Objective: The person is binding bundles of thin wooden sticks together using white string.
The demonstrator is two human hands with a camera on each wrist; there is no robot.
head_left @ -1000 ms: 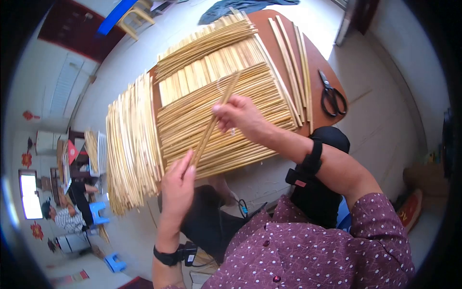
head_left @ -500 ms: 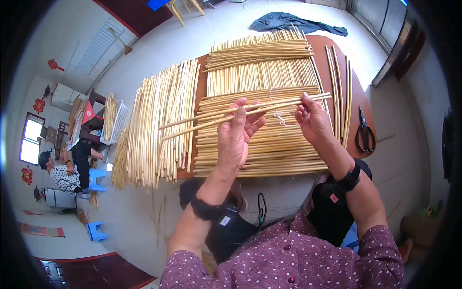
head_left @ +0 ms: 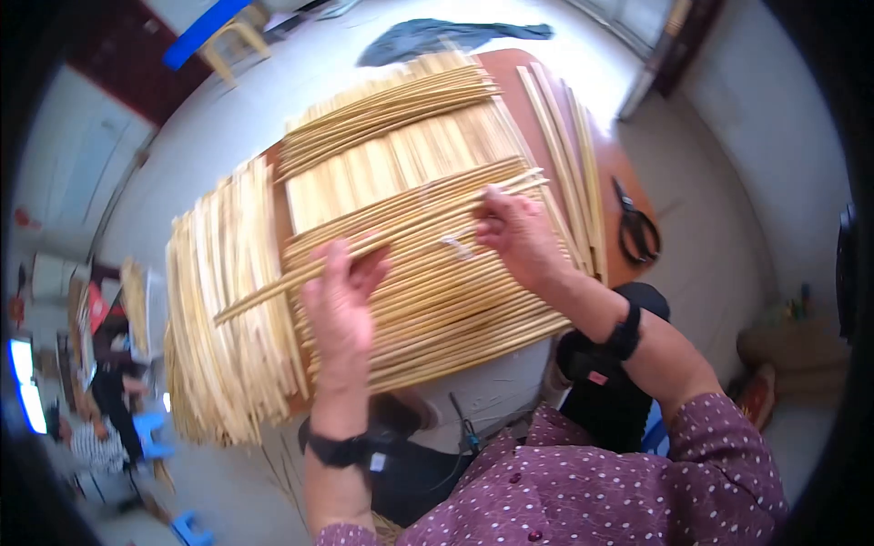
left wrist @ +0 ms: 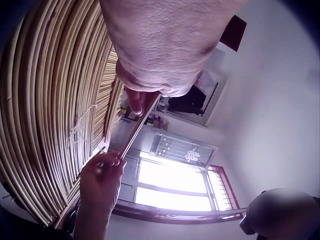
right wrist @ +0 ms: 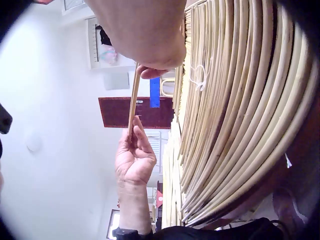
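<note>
A couple of thin sticks [head_left: 410, 221] are held slantwise above a layer of sticks [head_left: 428, 300] on the brown table. My left hand [head_left: 341, 300] holds them between thumb and fingers left of their middle. Near their right end, my right hand [head_left: 521, 235] pinches them with curled fingers. White string [head_left: 458, 246] lies on the layer between the hands. In the left wrist view the held sticks [left wrist: 134, 134] run between both hands; the right wrist view shows the left hand [right wrist: 136, 157] gripping their far end.
Pale sticks [head_left: 223, 300] are piled at the table's left. A bundle [head_left: 382, 114] lies across the back. Several loose sticks [head_left: 583, 164] and black scissors [head_left: 637, 232] rest on the right of the table [head_left: 628, 268]. Dark cloth [head_left: 446, 38] lies on the floor behind.
From a steep slant a second ago, the held sticks swung nearly level, and now tilt slightly up to the right. Both hands still hold them. The head view has turned back and forth.
</note>
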